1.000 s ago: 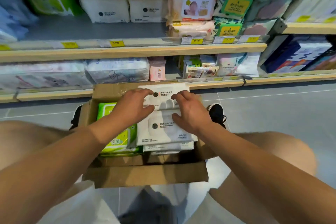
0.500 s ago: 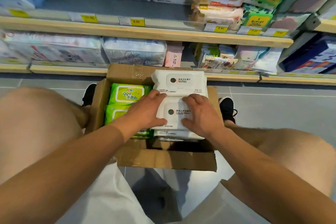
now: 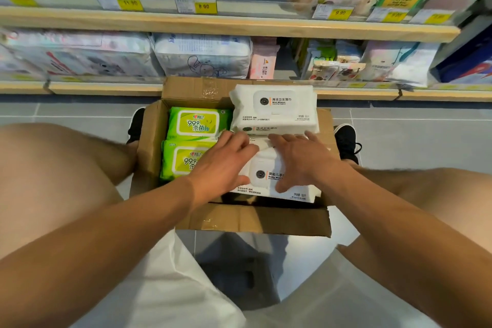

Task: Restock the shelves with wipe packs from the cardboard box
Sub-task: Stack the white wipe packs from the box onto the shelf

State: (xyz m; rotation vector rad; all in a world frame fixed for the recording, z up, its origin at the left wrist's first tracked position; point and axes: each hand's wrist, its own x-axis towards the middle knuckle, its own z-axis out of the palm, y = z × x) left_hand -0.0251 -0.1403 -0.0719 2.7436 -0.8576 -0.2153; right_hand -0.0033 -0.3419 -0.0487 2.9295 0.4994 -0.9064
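Note:
An open cardboard box point(image 3: 253, 221) sits on the floor between my knees. On its right side lie two white wipe packs: the far one point(image 3: 274, 109) lies on top, and the near one point(image 3: 266, 176) is under my hands. Two green wipe packs point(image 3: 197, 122) fill the left side. My left hand point(image 3: 223, 162) holds the near white pack at its far left corner, fingers curled over the edge. My right hand point(image 3: 300, 160) lies across the pack's top, fingertips hooked over its far edge and thumb spread on the front.
The low shelf point(image 3: 106, 86) just beyond the box holds bulky white packs, a pink pack point(image 3: 263, 61) and small boxes. The shelf above point(image 3: 213, 25) carries yellow price tags, with a bare grey stretch at left. My shoes flank the box on the grey tile floor.
My hands have slid back from the far white pack onto the near one and closed over its far edge. My head has dipped, so the box sits nearer in view.

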